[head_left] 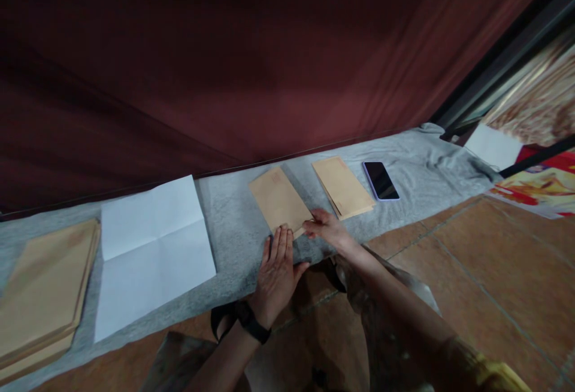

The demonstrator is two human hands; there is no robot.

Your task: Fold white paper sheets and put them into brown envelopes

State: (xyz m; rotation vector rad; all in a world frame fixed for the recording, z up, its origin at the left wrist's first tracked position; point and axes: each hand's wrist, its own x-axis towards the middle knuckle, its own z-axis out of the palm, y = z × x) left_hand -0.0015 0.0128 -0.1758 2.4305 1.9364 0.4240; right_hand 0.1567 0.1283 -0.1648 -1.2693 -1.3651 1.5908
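Perhaps a home (tiled floor (498, 260))

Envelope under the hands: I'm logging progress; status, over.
Left hand on brown envelope, near end. Right hand at its near right corner. Envelope on grey cloth, only hands overlapping. Phone apart, farther right.

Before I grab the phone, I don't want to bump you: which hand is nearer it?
Right. The right hand touches the near right corner of one envelope, left of the phone, with other envelopes between. The left hand rests on that envelope's near edge, farther left.
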